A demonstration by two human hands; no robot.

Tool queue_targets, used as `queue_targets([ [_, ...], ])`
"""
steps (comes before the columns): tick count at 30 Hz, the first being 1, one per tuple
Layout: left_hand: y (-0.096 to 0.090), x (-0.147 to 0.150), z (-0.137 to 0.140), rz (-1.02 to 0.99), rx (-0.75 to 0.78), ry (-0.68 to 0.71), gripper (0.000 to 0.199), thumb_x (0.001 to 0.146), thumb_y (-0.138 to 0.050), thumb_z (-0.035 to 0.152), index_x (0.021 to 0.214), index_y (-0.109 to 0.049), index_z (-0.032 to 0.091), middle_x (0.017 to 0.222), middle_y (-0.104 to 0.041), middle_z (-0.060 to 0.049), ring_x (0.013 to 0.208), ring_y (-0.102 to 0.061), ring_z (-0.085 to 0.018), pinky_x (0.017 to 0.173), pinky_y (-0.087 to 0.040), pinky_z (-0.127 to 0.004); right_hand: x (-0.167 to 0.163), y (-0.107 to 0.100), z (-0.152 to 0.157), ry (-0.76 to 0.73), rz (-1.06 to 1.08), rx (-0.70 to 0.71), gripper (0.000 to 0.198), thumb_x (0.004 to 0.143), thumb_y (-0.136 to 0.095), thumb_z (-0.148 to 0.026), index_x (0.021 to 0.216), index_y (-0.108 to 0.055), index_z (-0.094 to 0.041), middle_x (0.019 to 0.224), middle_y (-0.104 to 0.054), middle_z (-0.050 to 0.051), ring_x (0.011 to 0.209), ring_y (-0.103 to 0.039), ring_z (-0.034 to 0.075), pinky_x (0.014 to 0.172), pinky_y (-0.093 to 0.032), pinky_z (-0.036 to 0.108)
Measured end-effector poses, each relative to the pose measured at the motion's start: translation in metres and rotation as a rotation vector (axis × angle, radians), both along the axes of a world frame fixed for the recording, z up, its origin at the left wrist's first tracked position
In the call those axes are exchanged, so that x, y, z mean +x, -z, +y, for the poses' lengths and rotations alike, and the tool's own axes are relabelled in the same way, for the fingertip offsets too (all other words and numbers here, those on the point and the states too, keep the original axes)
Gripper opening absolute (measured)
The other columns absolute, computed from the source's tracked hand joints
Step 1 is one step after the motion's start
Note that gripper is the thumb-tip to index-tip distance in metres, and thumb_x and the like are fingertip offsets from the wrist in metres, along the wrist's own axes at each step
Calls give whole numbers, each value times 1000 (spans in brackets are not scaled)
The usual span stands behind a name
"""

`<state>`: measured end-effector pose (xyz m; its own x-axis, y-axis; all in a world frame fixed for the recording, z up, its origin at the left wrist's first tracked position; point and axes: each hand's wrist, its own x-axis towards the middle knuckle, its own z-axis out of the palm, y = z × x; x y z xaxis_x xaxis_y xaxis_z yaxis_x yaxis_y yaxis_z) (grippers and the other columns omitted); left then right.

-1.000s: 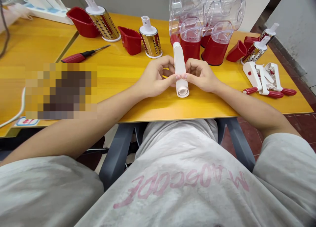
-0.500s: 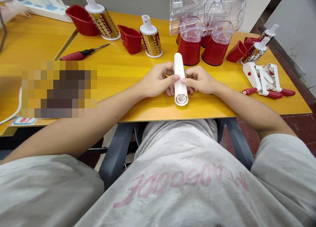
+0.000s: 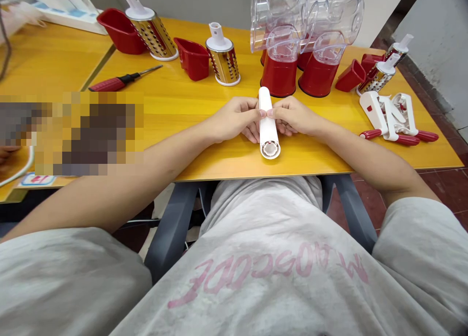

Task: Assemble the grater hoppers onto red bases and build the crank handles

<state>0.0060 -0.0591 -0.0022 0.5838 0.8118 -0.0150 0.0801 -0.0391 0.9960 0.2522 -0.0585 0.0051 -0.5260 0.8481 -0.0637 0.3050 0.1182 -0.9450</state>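
Note:
A long white plastic tube [image 3: 269, 130] points lengthwise away from me above the yellow table, its round open end toward me with a toothed ring inside. My left hand [image 3: 237, 117] grips it from the left, thumb on top and fingers underneath. From the other side my right hand [image 3: 296, 115] holds it too, and the two thumb tips meet on its upper face. Just behind the tube's far end stand red bases [image 3: 280, 76] carrying clear plastic housings [image 3: 278, 19]. The undersides of the fingers are partly hidden by the tube.
Perforated golden grater drums [image 3: 224, 58] and red pushers [image 3: 192, 58] stand at the back left. A red-handled screwdriver [image 3: 117, 81] lies left. White handles with red grips [image 3: 389, 119] lie right, near more drums [image 3: 380, 77]. A blurred patch [image 3: 102, 136] covers something left; another person's fingers show at the edge.
The tube has shifted slightly toward me and its far end has lowered. My thumbs have come together on top of it. At the far left, another person's hand has come into view.

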Motion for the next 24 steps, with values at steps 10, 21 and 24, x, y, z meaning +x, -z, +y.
queue_targets([
  [10,-2,2,-5,-40,-23,-36,27,112,-95,39,107,-77,20,80,-88,-6,63,-87,-21,56,-70,-21,-1,4,0,-22,147,15,52,117,-80,-48,79,-58,-22,56,-50,-6,49,-37,5,44,-24,18],
  [21,5,6,-2,-56,-41,62,40,110,-91,58,104,-78,20,82,-87,-8,58,-84,-23,50,-66,-24,-2,10,1,-54,130,-6,82,114,-68,-99,86,-63,-21,54,-58,-1,41,-43,8,36,-29,21],
  [24,5,8,-2,-42,-36,46,54,109,-93,68,92,-77,20,74,-83,-10,54,-80,-23,46,-64,-25,-3,8,-4,-72,109,35,79,113,-73,-95,84,-62,-22,53,-56,-2,43,-42,8,37,-27,20],
])
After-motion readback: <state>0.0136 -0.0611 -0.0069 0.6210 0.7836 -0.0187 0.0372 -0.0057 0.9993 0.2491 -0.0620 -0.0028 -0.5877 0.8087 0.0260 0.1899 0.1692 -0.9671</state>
